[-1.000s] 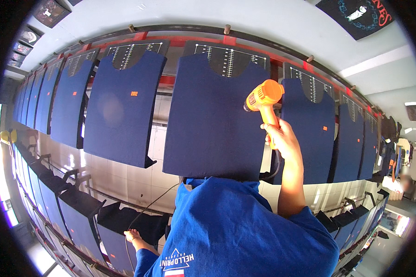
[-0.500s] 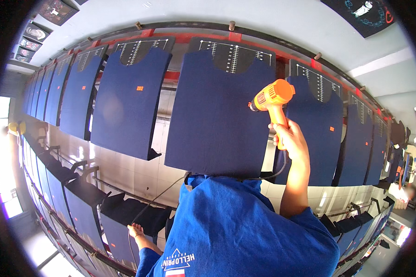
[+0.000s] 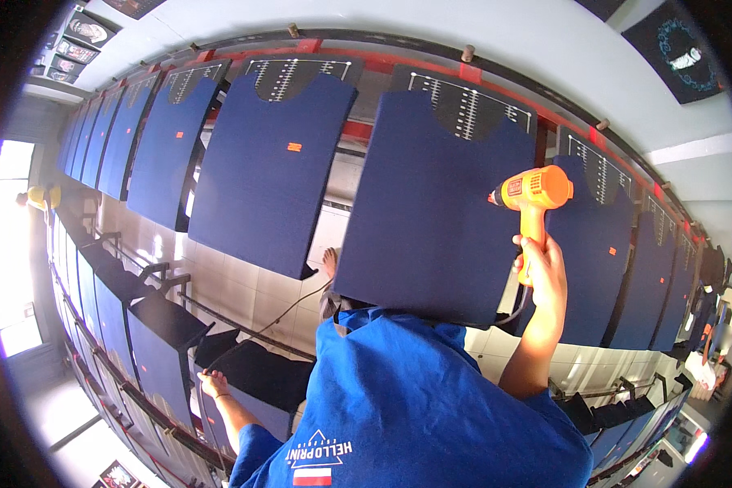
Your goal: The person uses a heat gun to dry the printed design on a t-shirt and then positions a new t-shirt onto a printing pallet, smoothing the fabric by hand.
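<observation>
On the heat gun [image 3: 532, 207], along the barrel, a small label [image 3: 513, 189], too tiny to read. Below and left of the heat gun, on the blue shirt [image 3: 439, 390], legible white lettering [image 3: 325, 450] with a triangular emblem, plus a red-and-white patch [image 3: 312, 477]. Left and right of the heat gun, on navy garments [image 3: 268, 195], small orange prints [image 3: 294, 147], blurred. Above the heat gun, on a dark board [image 3: 446, 96], white ruler-like scales, too fine to read.

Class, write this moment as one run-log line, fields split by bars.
Right hand: gripping orange heat gun | nozzle: toward navy shirt | left hand: holding dark cable | nearby: orange-printed navy shirts
</observation>
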Available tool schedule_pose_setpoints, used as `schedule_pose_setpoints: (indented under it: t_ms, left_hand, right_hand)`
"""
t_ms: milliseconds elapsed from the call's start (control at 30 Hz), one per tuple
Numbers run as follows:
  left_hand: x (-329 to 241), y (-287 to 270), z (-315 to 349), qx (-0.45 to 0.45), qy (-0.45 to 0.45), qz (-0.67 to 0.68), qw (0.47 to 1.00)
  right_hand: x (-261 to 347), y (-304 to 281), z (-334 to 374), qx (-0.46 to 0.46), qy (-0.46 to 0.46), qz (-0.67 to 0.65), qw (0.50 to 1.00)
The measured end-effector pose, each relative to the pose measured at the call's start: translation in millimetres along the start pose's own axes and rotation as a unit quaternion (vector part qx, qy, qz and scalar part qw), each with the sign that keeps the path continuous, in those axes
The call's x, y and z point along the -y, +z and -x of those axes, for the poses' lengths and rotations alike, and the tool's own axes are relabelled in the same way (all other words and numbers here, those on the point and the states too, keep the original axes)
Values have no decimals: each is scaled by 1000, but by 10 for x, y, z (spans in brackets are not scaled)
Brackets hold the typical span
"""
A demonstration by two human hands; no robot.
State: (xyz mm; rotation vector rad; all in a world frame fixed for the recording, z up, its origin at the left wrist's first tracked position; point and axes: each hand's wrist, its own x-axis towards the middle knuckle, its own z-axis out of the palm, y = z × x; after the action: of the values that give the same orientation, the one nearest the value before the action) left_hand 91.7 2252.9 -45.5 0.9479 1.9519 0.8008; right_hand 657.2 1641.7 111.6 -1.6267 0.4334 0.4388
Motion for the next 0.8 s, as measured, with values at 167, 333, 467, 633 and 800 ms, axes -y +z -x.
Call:
schedule_pose_setpoints:
  t_ms: [167, 333, 467, 633, 800]
  left_hand:
    - [-889, 224, -1236, -1, 81, 25, 996]
    - [-2035, 69, -2555, -33, 123, 6, 992]
    - [-2829, 353, -3155, -20, 86, 12, 996]
    - [-2629, 568, -3727, 61, 105, 30, 992]
    - [-2225, 783, -3795, 24, 18, 101, 994]
  right_hand:
    - [54, 1086, 230, 90, 8, -27, 996]
    - [95, 2791, 344, 214, 9, -72, 974]
    - [298, 3772, 127, 228, 2, -43, 973]
    - [532, 4494, -110, 128, -24, 13, 991]
    - [545, 4638, -93, 97, -13, 52, 994]
